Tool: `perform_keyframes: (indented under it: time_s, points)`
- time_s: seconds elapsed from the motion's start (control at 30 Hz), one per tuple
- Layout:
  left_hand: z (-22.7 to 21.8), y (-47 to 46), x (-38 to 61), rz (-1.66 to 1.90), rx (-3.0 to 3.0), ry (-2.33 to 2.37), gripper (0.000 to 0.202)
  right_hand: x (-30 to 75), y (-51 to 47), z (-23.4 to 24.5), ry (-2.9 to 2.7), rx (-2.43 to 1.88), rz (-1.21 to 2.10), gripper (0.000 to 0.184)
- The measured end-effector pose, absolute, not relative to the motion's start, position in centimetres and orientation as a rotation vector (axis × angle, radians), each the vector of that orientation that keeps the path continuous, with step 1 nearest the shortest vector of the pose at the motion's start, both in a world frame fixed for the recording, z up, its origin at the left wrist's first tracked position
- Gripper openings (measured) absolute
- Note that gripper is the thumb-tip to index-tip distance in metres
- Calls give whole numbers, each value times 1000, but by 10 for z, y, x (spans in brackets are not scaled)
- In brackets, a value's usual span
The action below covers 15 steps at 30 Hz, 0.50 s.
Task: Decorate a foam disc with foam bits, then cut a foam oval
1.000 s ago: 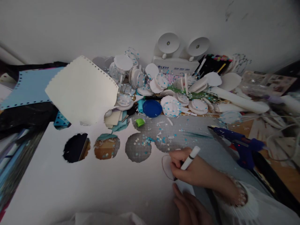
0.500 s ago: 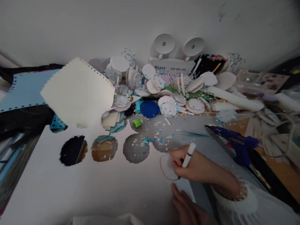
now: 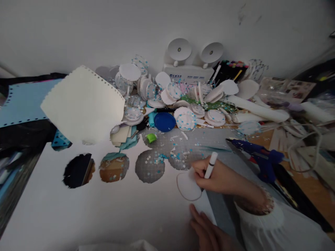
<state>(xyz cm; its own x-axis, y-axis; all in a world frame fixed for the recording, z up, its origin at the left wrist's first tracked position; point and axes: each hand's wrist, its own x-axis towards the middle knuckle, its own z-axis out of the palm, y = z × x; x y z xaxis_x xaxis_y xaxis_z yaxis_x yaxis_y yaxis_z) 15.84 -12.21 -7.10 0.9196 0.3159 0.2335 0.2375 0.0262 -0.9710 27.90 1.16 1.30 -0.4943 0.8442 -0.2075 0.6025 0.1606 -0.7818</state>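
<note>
My right hand is closed around a white marker pen, its tip hidden low beside my fingers. On the large white sheet, a thin, round drawn outline curves left of this hand and meets it on the right. My left hand rests below the outline near the sheet's right edge, fingers stretched out against the paper; its back part is cut off by the frame. Several ragged round holes run across the sheet, showing the grey cutting mat and wooden surface beneath.
A blue glue gun lies right of my right hand. Behind the sheet stand a dark blue round lid, a green wrapped piece and many white discs dotted blue. A cream scalloped card leans at left; a twin-head lamp stands at the wall.
My right hand has moved slightly upward with the marker, following the curve, and the line now shows further up its right side. My left hand stays nearly in place; the view has shifted slightly.
</note>
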Motion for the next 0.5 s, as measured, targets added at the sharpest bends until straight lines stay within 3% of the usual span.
perform_keyframes:
  time_s: [0.07,0.27,0.5]
  points:
    - [-69,-123,158,70,-1580,-453,27,280,13,13,-2174,-1391,1214,19]
    - [-63,-125,157,-105,-1985,-613,39,282,15,13,-2182,-1387,1103,24]
    - [-61,-123,158,-228,-2157,-745,29,284,17,11,-2187,-1390,983,27]
